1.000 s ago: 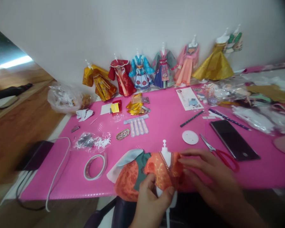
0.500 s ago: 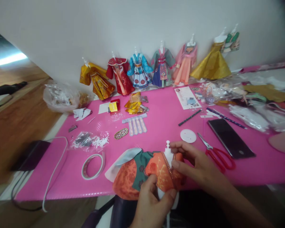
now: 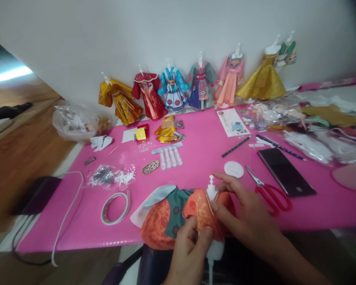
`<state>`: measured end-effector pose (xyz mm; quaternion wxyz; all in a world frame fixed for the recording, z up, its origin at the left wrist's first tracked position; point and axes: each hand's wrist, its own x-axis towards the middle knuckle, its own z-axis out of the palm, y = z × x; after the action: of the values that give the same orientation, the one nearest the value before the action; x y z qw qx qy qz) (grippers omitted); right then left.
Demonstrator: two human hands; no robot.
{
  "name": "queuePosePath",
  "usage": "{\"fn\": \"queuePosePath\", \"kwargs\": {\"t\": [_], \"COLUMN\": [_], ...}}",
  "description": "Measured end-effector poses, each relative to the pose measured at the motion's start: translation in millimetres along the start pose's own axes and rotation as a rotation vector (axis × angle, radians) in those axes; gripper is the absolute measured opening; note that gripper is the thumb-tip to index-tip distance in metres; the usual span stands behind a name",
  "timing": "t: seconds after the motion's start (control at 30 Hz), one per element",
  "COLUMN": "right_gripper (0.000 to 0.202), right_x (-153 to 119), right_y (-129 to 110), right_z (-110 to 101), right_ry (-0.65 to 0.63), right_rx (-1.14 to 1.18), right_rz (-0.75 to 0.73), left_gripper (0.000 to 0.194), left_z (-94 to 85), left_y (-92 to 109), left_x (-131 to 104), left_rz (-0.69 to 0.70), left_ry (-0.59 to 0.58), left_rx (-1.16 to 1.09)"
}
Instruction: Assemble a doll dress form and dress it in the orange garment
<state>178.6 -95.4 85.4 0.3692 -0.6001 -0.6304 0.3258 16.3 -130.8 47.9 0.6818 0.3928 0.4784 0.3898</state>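
Over the table's front edge, a small white doll mannequin [image 3: 211, 187] is dressed in an orange doll top [image 3: 204, 208] with a beaded trim along its crossed neckline. Its white lower body and thin stand rod [image 3: 210, 271] show beneath the top. My left hand [image 3: 190, 245] pinches the front of the top between thumb and fingers. At the neckline, my right hand [image 3: 240, 206] holds the other side of the top, its thumb on the trim and its index finger raised beside the neck. To the left lies an orange and green skirt [image 3: 158, 221] with a pale layer.
Red-handled scissors [image 3: 274, 194], a phone [image 3: 286, 172] and a white disc [image 3: 233, 169] lie to the right. A tape roll [image 3: 115, 208] sits left of the skirt. Several dressed mannequins [image 3: 172, 87] line the wall. Plastic bags and fabric [image 3: 314, 138] cover the back right.
The lower white body and rod of the mannequin now show more below the top. My left thumb has shifted slightly up and left, and my right index finger is raised higher.
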Motion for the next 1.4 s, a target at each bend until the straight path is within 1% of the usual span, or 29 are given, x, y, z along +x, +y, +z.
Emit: {"fn": "queuePosePath", "kwargs": {"t": [0.07, 0.17, 0.3, 0.4, 0.47, 0.6, 0.73, 0.87, 0.97, 1.1, 1.2, 1.33, 1.4], "right_gripper": [0.050, 0.048, 0.049, 0.053, 0.057, 0.056, 0.053, 0.054, 0.054, 0.052, 0.052, 0.051, 0.044], "right_x": [0.5, 2.5, 2.9, 0.1, -2.0, -3.2, -1.1, -0.3, -0.7, 0.0, 1.1, 2.2, 3.9], "right_y": [-0.4, -1.1, 3.0, 10.2, 14.1, 13.9, 8.8, 5.5, 5.2, 7.0, 8.2, 9.0, 9.7], "right_z": [0.9, 1.2, -1.6, -5.1, -6.6, -4.7, 0.0, 0.3, -0.8, 0.7, 1.1, -4.8, -9.4], "right_ry": [0.008, -0.017, -0.091, -0.152, -0.171, -0.145, -0.091, -0.079, -0.077, -0.059, -0.059, -0.137, -0.153], "right_rx": [-0.009, 0.040, 0.174, 0.266, 0.289, 0.290, 0.289, 0.287, 0.277, 0.281, 0.288, 0.382, 0.452], "right_rz": [0.000, 0.018, 0.057, 0.083, 0.093, 0.113, 0.118, 0.103, 0.098, 0.096, 0.104, 0.148, 0.177], "left_gripper": [0.040, 0.035, 0.034, 0.031, 0.031, 0.031, 0.029, 0.034, 0.036, 0.035, 0.034, 0.028, 0.025], "left_z": [1.6, 2.3, 1.3, 0.3, 0.1, -0.3, -1.3, -0.8, 0.8, 3.5, 5.6, 7.0, 6.8], "left_y": [-0.2, 1.0, 3.4, 4.0, 4.4, 5.1, 4.0, 3.5, 4.5, 3.2, 0.1, -2.9, -2.9], "left_x": [1.4, 2.1, 1.6, 1.1, 1.1, 1.5, 1.1, 1.7, 3.1, 4.2, 4.2, 3.3, 2.9], "left_rz": [0.001, -0.002, 0.002, -0.001, 0.002, 0.015, 0.020, 0.006, 0.037, 0.051, 0.045, 0.064, 0.064], "left_ry": [-0.004, -0.016, -0.046, -0.040, -0.048, -0.073, -0.054, -0.056, -0.066, -0.052, -0.004, 0.061, 0.071], "left_rx": [-0.008, -0.037, -0.074, -0.070, -0.064, -0.051, -0.047, -0.062, -0.067, -0.049, -0.049, -0.020, 0.002]}}
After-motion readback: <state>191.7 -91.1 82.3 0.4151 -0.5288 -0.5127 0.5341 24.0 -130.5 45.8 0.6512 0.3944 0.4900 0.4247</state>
